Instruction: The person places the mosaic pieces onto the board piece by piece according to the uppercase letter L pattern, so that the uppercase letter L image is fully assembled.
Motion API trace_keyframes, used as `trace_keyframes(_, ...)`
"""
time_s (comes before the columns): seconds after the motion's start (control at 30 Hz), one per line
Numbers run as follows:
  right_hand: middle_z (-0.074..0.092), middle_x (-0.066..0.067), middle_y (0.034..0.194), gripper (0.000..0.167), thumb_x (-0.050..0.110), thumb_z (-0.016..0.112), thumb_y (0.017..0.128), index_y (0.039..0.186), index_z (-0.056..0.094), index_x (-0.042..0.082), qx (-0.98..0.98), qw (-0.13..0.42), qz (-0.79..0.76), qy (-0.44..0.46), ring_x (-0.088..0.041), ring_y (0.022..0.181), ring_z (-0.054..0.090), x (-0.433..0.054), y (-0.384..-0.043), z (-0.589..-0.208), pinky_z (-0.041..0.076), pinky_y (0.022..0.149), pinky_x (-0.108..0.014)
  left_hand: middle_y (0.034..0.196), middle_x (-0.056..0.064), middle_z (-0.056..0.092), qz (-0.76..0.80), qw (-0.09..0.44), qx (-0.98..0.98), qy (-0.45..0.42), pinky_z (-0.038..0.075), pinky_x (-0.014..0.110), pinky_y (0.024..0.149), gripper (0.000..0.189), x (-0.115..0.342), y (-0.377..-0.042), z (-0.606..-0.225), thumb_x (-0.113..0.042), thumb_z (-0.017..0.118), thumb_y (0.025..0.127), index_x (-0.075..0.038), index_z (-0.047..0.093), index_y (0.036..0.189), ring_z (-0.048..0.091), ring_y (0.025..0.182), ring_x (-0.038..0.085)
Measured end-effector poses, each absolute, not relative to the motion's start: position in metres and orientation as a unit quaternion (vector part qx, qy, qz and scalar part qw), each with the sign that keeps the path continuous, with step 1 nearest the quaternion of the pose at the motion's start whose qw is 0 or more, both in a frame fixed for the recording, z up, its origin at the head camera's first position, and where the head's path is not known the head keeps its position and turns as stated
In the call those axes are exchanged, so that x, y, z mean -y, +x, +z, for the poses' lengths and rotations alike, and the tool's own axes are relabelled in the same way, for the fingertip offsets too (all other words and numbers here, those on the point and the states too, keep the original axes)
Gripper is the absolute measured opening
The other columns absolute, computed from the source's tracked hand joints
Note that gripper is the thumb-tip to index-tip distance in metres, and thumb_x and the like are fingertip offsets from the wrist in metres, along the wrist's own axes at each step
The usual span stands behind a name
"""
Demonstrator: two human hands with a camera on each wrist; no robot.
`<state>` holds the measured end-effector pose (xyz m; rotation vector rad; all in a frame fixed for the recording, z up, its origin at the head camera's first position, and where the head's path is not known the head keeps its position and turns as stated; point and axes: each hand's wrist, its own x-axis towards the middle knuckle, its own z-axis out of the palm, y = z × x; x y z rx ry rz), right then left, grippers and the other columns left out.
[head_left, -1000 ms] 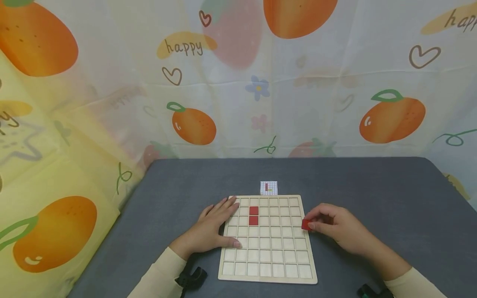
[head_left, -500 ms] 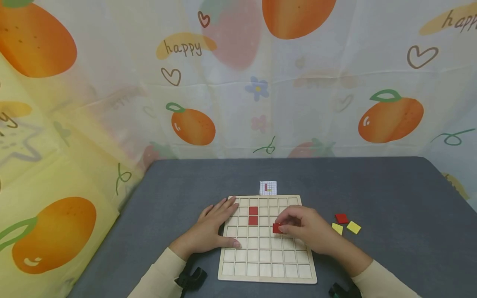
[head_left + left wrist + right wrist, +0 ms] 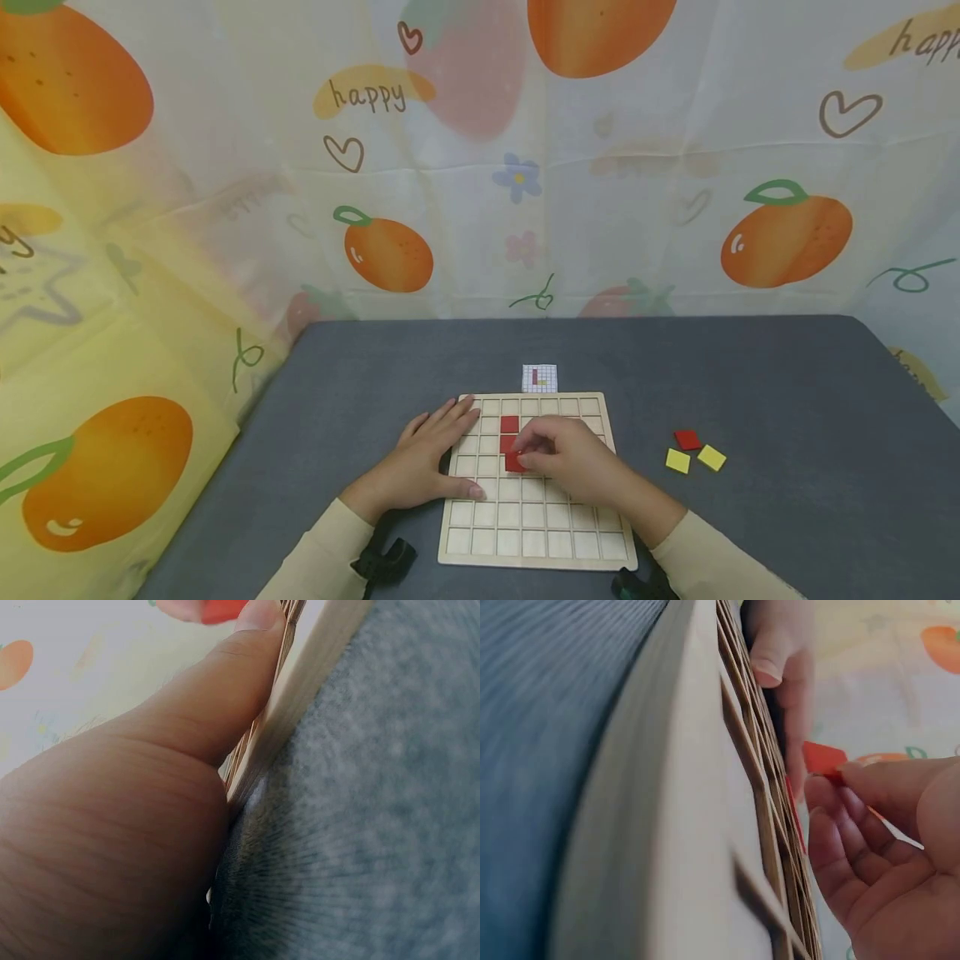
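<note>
A pale wooden grid board [image 3: 534, 542] lies on the dark table. My left hand [image 3: 423, 462] rests on its left edge with fingers spread and straight, the thumb lying over the lower left cells. Between thumb and fingers, my right hand [image 3: 573, 458] pinches a red square tile [image 3: 513, 462], also seen as a red tile [image 3: 823, 757] in the right wrist view, held just off the board. Two red tiles [image 3: 509, 424] sit in cells of the third column, one below the other. The held tile is just below them in the head view.
Right of the board lie a loose red tile [image 3: 687, 440] and two yellow tiles [image 3: 712, 457]. A small pattern card [image 3: 539, 378] touches the board's far edge. Behind the grey table [image 3: 375, 358] hangs a fruit-printed cloth [image 3: 637, 208].
My right hand has carried the red tile leftward from the board's right edge to the third column. The loose tiles at the right have come into sight. My left hand stays put.
</note>
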<state>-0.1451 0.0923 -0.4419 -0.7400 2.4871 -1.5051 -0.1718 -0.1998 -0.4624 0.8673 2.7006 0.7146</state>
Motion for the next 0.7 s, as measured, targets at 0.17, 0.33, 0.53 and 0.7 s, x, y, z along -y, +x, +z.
trace_keyframes(0.17, 0.069, 0.012, 0.096, 0.011, 0.006, 0.076, 0.101, 0.100, 0.079, 0.017, -0.843, 0.069, -0.476, -0.239, -0.010, 0.090, 0.065, -0.084, -0.146, -0.443, 0.055, 0.084, -0.035, 0.181, 0.001, 0.014, 0.244, 0.108, -0.917, 0.295, 0.003, 0.068, 0.124, 0.116, 0.200, -0.172, -0.461, -0.073, 0.081, 0.086, -0.016, 0.032, 0.174, 0.006, 0.166, 0.028)
trace_keyframes(0.33, 0.070, 0.014, 0.094, 0.014, 0.005, 0.076, 0.101, 0.098, 0.079, 0.018, -0.854, 0.064, -0.462, -0.230, -0.009, 0.089, 0.066, -0.079, -0.146, -0.446, 0.055, 0.083, -0.037, 0.181, 0.000, 0.014, 0.244, 0.109, -0.917, 0.295, 0.003, 0.068, 0.124, 0.116, 0.200, -0.172, -0.461, -0.073, 0.081, 0.086, -0.016, 0.032, 0.174, 0.006, 0.166, 0.028)
trace_keyframes(0.53, 0.072, 0.013, 0.097, 0.015, 0.004, 0.078, 0.100, 0.096, 0.079, 0.019, -0.861, 0.060, -0.453, -0.223, -0.010, 0.092, 0.067, -0.077, -0.145, -0.449, 0.056, 0.085, -0.039, 0.181, 0.000, 0.013, 0.241, 0.109, -0.918, 0.295, 0.004, 0.067, 0.124, 0.116, 0.200, -0.172, -0.462, -0.073, 0.081, 0.087, -0.017, 0.030, 0.174, 0.006, 0.166, 0.028)
trace_keyframes(0.7, 0.066, 0.009, 0.099, 0.012, 0.004, 0.078, 0.099, 0.099, 0.081, 0.015, -0.859, 0.064, -0.457, -0.224, -0.011, 0.091, 0.064, -0.078, -0.143, -0.448, 0.055, 0.083, -0.035, 0.181, 0.001, 0.013, 0.243, 0.109, -0.917, 0.297, 0.004, 0.067, 0.124, 0.115, 0.200, -0.171, -0.461, -0.071, 0.081, 0.087, -0.016, 0.030, 0.174, 0.007, 0.166, 0.029)
